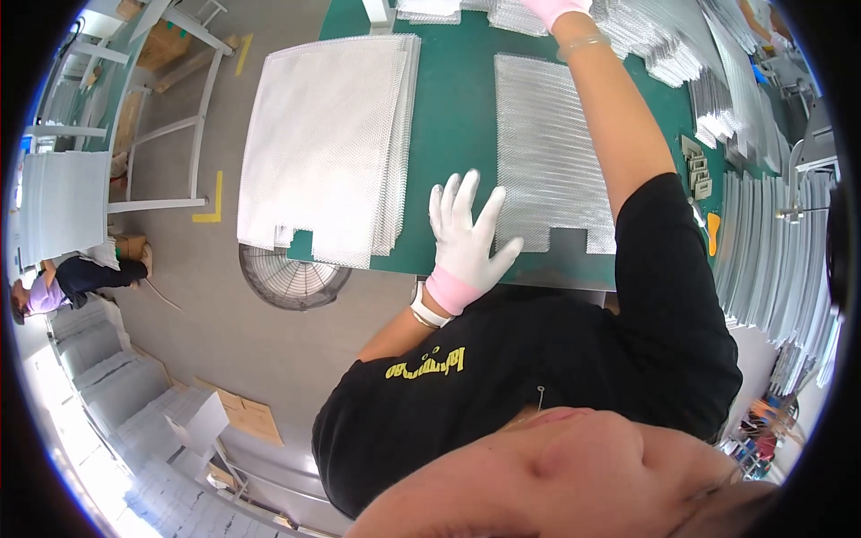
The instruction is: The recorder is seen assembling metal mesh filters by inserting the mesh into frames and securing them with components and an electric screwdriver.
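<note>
My left hand (468, 235), in a white glove with a pink cuff, is over the near part of the green table (453, 108). Its fingers are spread and hold nothing. Just right of it lies a silvery mesh sheet (545, 148) with a notch in its near edge; whether my fingertips touch it I cannot tell. Farther left sits a stack of whitish mesh sheets (323, 143), also notched at the near edge. My right arm reaches across the sheet to the far side. Only the pink cuff of my right hand (558, 9) shows; the upper edge cuts off its fingers.
More mesh sheets (646, 40) are piled at the far right. Small metal pieces (696, 169) and an orange-handled tool (713, 233) lie on the right. A round fan (294, 280) stands below the table edge. Another person (72, 280) is at far left, near white-framed racks (202, 134).
</note>
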`<state>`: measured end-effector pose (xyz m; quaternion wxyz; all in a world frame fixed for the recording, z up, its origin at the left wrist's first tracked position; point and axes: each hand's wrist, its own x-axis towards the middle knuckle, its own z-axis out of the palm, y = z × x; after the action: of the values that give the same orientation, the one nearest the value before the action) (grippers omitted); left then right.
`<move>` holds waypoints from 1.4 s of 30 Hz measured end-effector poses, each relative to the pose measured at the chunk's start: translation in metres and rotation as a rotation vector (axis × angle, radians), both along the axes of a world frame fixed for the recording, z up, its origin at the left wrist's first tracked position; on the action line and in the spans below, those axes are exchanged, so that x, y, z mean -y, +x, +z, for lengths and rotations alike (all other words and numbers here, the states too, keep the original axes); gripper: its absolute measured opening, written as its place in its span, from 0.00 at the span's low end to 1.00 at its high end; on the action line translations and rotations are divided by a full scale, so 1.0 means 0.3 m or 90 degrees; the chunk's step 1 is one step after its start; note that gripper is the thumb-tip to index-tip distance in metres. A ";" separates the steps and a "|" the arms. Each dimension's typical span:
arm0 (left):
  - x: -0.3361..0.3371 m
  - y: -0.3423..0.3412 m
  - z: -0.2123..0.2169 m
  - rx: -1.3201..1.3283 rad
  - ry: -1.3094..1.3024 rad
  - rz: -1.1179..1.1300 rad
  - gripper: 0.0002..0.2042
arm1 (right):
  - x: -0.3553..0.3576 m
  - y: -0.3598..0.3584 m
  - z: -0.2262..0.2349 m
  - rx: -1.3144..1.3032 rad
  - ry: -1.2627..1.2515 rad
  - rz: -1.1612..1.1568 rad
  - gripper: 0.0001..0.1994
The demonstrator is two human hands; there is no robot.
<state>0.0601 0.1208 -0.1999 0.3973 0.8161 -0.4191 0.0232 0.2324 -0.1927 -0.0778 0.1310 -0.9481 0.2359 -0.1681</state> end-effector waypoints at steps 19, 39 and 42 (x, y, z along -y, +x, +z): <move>-0.040 -0.011 -0.019 -0.028 -0.039 -0.007 0.37 | 0.154 0.179 -0.138 -0.180 -0.029 -0.303 0.42; -0.032 -0.047 -0.003 -0.039 -0.025 -0.016 0.37 | 0.341 0.212 -0.109 0.548 0.231 0.155 0.31; -0.044 -0.054 -0.018 -0.044 -0.023 0.006 0.37 | 0.263 0.144 -0.025 0.490 0.655 0.301 0.28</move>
<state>0.0437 0.1341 -0.2053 0.4264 0.8111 -0.4005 0.0048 0.2758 -0.2715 -0.0852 0.6728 -0.6638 0.0094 -0.3265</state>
